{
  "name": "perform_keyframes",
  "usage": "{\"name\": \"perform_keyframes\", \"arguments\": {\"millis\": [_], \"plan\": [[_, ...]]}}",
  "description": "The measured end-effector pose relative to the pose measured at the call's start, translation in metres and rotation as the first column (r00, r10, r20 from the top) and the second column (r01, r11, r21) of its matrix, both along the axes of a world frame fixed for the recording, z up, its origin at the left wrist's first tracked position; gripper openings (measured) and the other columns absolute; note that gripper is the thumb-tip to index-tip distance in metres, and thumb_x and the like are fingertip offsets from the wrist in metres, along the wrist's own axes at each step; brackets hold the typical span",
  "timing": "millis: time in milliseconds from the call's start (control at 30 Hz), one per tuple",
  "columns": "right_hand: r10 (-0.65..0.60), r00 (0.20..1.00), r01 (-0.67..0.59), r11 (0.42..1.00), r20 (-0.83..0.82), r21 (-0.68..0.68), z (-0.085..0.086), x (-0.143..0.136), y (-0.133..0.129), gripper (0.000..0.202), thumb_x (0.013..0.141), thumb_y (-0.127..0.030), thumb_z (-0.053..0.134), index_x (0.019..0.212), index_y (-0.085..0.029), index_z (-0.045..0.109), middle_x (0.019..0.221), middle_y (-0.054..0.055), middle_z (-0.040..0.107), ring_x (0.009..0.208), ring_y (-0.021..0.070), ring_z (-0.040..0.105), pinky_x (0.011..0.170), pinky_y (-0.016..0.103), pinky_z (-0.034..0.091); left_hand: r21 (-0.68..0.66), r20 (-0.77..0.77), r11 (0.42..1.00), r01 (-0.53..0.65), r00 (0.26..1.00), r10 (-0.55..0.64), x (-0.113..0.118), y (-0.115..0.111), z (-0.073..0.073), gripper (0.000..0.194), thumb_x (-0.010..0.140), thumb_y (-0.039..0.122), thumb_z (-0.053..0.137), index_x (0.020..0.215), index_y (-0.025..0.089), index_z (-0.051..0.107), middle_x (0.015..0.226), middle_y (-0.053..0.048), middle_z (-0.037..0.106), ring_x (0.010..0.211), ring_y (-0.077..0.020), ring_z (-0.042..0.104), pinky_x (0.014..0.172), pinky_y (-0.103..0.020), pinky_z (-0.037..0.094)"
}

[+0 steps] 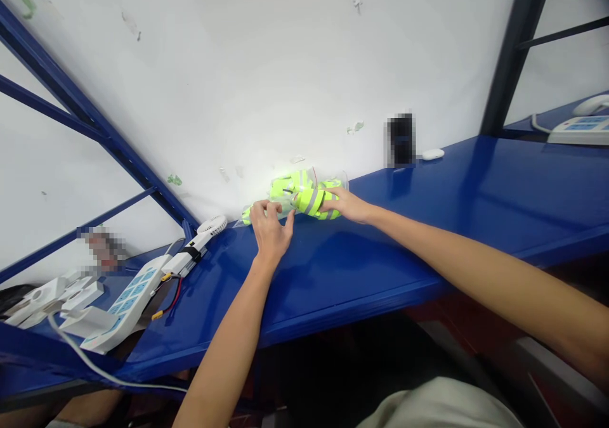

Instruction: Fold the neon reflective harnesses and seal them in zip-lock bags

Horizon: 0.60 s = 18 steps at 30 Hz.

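Observation:
My right hand [349, 205] is closed round a rolled fluorescent yellow safety vest [310, 201] with grey reflective stripes, just above the blue table. To its left, my left hand [272, 230] has its fingers curled at a clear plastic bag [286, 205], whose mouth lies against the end of the rolled vest. The fingertips are partly hidden behind the hand. Behind both hands, more bagged yellow vests [292, 181] rest against the wall.
The blue table [352, 269] meets a white wall. On the left are a white handheld fan [212, 226], a battery pack with wires [183, 260] and a white power strip [128, 304]. A black object [402, 139] and a white case [432, 155] sit at back right. Blue frame posts flank the table.

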State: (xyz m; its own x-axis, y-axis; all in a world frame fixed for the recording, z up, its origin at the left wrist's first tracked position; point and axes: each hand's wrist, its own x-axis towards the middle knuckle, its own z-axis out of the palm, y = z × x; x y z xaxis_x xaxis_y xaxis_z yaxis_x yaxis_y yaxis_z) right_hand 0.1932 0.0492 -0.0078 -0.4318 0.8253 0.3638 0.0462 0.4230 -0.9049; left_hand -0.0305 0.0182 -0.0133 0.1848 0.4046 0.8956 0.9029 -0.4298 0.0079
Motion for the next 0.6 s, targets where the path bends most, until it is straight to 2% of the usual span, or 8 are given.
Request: {"name": "perform_keyframes", "arguments": {"millis": [100, 200, 367, 467, 600], "plan": [[-0.038, 0.977, 0.016, 0.994, -0.208, -0.108, -0.002, -0.007, -0.001, 0.039, 0.069, -0.026, 0.064, 0.106, -0.016, 0.069, 0.091, 0.003, 0.069, 0.081, 0.0171, 0.06, 0.068, 0.025, 0.046, -0.081, -0.049, 0.996, -0.038, 0.998, 0.034, 0.005, -0.002, 0.001, 0.028, 0.088, 0.037, 0.06, 0.067, 0.02, 0.052, 0.073, -0.005, 0.057, 0.081, -0.0233, 0.054, 0.083, -0.041, 0.038], [-0.013, 0.96, -0.047, 0.976, -0.278, -0.211, 0.0, -0.012, -0.008, 0.036, 0.066, -0.025, 0.067, 0.101, -0.016, 0.068, 0.088, 0.004, 0.07, 0.077, 0.0167, 0.06, 0.066, 0.026, 0.047, -0.199, -0.067, 0.98, -0.015, 0.998, 0.002, 0.006, -0.002, 0.0, 0.023, 0.089, 0.035, 0.058, 0.071, 0.021, 0.057, 0.068, -0.002, 0.06, 0.075, -0.0209, 0.056, 0.08, -0.038, 0.036], [0.064, 0.964, -0.133, 0.956, -0.257, -0.26, 0.003, -0.015, -0.017, 0.031, 0.064, -0.021, 0.066, 0.094, -0.015, 0.069, 0.082, 0.005, 0.069, 0.073, 0.0173, 0.061, 0.065, 0.028, 0.05, -0.274, -0.049, 0.96, -0.048, 0.998, 0.036, 0.002, 0.003, -0.004, 0.01, 0.084, 0.029, 0.061, 0.08, 0.02, 0.061, 0.077, -0.005, 0.068, 0.079, -0.0232, 0.062, 0.075, -0.036, 0.038], [0.068, 0.97, -0.129, 0.958, -0.233, -0.255, 0.001, -0.017, -0.017, 0.03, 0.065, -0.022, 0.065, 0.094, -0.014, 0.069, 0.08, 0.005, 0.068, 0.07, 0.0165, 0.059, 0.062, 0.028, 0.05, -0.3, -0.04, 0.953, -0.045, 0.999, 0.035, 0.0, 0.005, -0.005, 0.013, 0.083, 0.03, 0.062, 0.077, 0.019, 0.062, 0.075, -0.006, 0.068, 0.076, -0.0235, 0.063, 0.074, -0.036, 0.04], [0.07, 0.978, -0.11, 0.974, -0.198, -0.198, 0.001, -0.015, -0.014, 0.035, 0.067, -0.024, 0.064, 0.1, -0.014, 0.07, 0.088, 0.007, 0.069, 0.073, 0.0172, 0.06, 0.063, 0.028, 0.05, -0.34, 0.051, 0.94, 0.026, 0.999, -0.009, 0.003, 0.005, -0.007, 0.019, 0.086, 0.028, 0.054, 0.07, 0.018, 0.059, 0.068, -0.005, 0.065, 0.066, -0.0193, 0.059, 0.065, -0.032, 0.038]]}}
